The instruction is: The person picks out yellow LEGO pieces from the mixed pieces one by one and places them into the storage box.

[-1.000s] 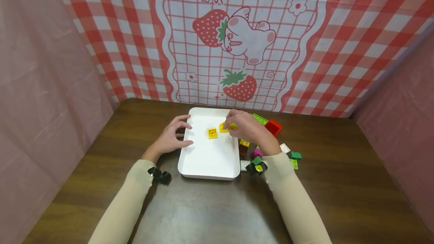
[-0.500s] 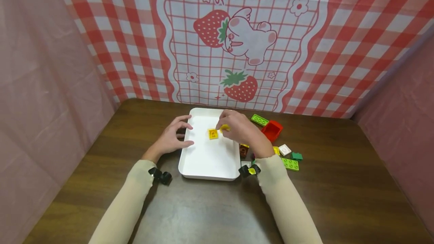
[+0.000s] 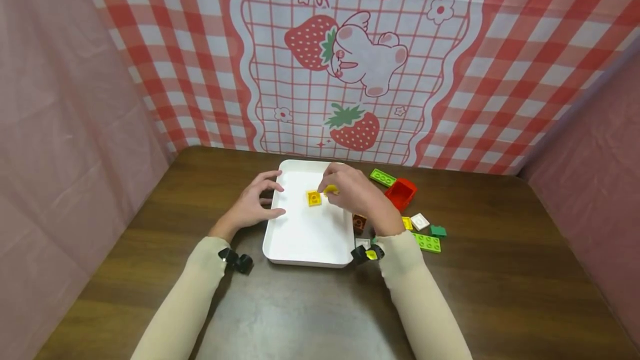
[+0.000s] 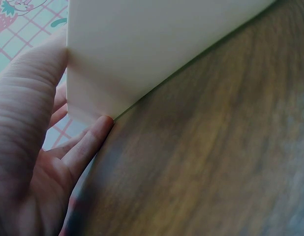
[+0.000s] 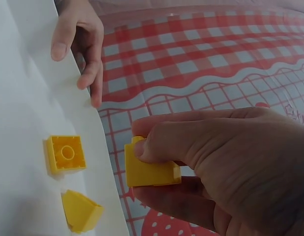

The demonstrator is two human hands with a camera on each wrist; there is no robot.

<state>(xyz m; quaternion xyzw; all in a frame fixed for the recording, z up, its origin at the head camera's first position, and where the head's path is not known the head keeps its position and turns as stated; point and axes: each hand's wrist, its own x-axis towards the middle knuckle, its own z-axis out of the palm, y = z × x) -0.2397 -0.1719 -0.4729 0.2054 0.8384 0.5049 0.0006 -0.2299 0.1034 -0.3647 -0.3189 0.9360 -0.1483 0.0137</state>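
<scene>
My left hand (image 3: pixel 254 203) grips the left rim of the white tray (image 3: pixel 310 243), its thumb over the rim and a lower finger against the outside wall, as the left wrist view shows. Between thumb and fingers my right hand (image 3: pixel 352 186) pinches a yellow toy brick (image 5: pixel 151 169) above the tray's right half. Two other yellow pieces lie in the tray: a square brick (image 3: pixel 314 198), hollow side up, and a sloped brick (image 5: pixel 82 211). In the head view the right hand covers most of the sloped one.
Right of the tray lie a red piece (image 3: pixel 401 194), lime-green bricks (image 3: pixel 383 177), a brown brick (image 3: pixel 359 223), a white piece (image 3: pixel 420 221) and a dark green brick (image 3: pixel 438 230). The right forearm hides some of the pile. A strawberry-print cloth (image 3: pixel 350 71) hangs behind the wooden table (image 3: pixel 480 293).
My right hand has shifted left over the tray with the yellow brick and then stayed nearly still. Its forearm uncovers more of the pile. The left hand keeps its place.
</scene>
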